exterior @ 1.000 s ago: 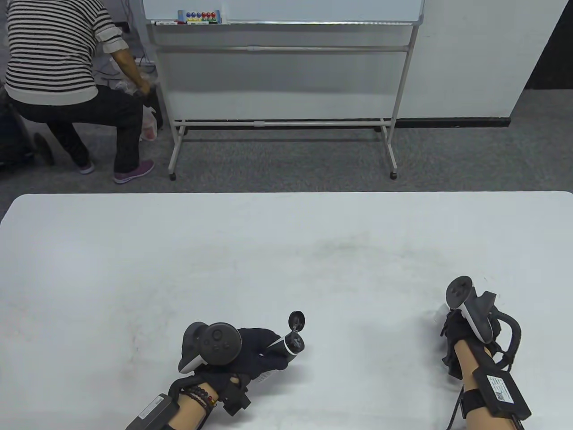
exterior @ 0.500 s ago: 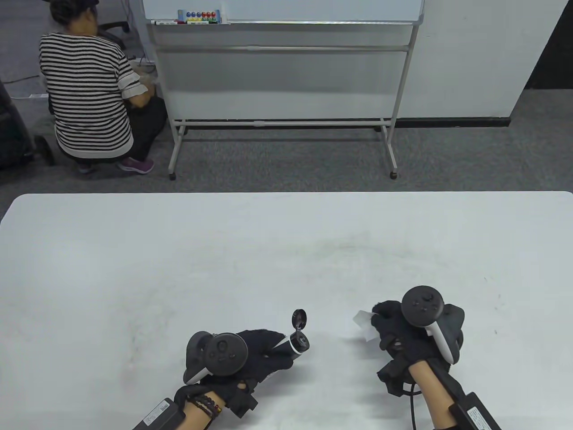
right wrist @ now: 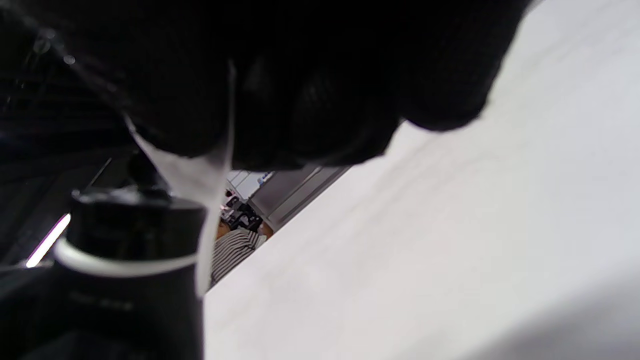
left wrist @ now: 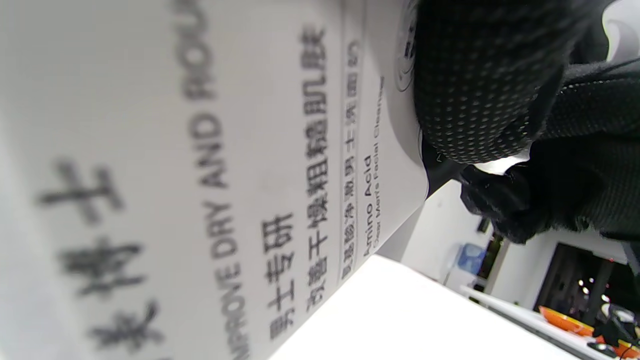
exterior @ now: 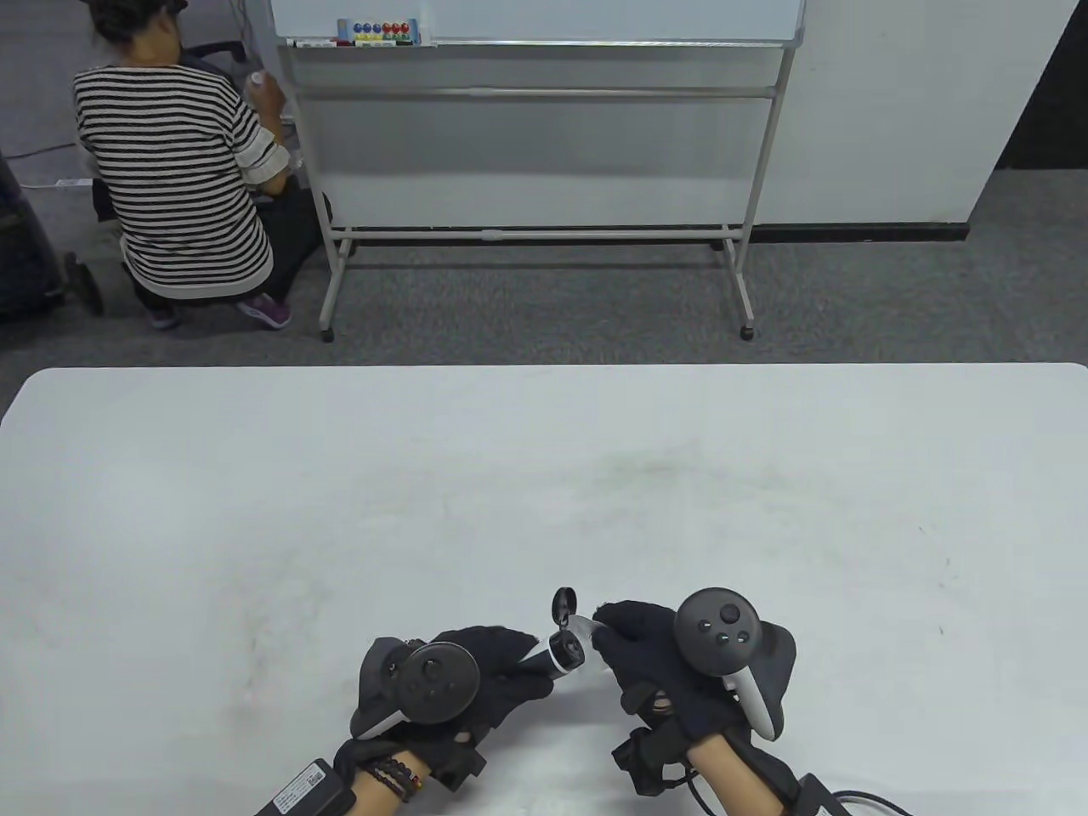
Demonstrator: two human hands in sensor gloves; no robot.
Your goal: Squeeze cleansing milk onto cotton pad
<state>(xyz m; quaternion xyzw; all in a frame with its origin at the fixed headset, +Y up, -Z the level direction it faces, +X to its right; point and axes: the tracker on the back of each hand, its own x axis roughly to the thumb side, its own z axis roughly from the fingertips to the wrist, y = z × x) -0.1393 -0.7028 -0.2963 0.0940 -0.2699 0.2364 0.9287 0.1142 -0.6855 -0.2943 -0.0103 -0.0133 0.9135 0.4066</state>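
"Amino Acid" and "IMPROVE DRY AND ROU…" are read on the white cleansing milk tube (left wrist: 210,165), gripped by the left hand (exterior: 476,680). Its black flip cap (exterior: 564,604) is open. A cotton pad (exterior: 585,630) is pinched by the right hand (exterior: 659,671), touching the tube's nozzle, low over the table (exterior: 544,476).

black-gloved hands (exterior: 476,676), white tube (left wrist: 200,165), white table (exterior: 255,510)
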